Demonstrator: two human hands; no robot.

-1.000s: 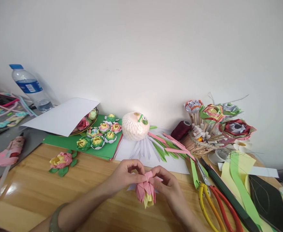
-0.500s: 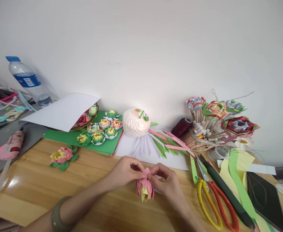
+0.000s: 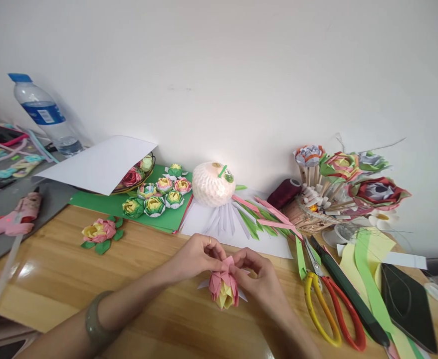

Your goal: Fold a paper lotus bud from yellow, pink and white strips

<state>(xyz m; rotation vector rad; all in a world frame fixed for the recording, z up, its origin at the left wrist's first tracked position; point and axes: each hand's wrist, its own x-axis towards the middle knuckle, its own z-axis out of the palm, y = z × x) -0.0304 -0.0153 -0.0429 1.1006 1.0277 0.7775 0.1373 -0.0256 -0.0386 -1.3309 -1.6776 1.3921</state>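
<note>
At the front middle of the wooden table, a pink and yellow folded paper flower (image 3: 224, 290) is held between both hands. My left hand (image 3: 200, 257) pinches its upper left edge; a ring and a green bangle are on that side. My right hand (image 3: 254, 271) pinches the upper right petal with thumb and fingers. Pale paper points stick out behind the flower on both sides. Another pink and yellow flower with green leaves (image 3: 101, 233) lies on the table to the left.
Scissors (image 3: 318, 274), a dark green cutter (image 3: 348, 289) and a black phone (image 3: 408, 304) lie right. Folded strips (image 3: 221, 219) and a foam-netted ball (image 3: 213, 184) stand behind. Several small flowers (image 3: 154, 205), a bottle (image 3: 49, 117) and a pink glue gun (image 3: 15, 219) are left.
The flower has tilted slightly, showing more yellow centre and pale points at its sides. Both hands keep their pinch on it. The whole view has shifted a little.
</note>
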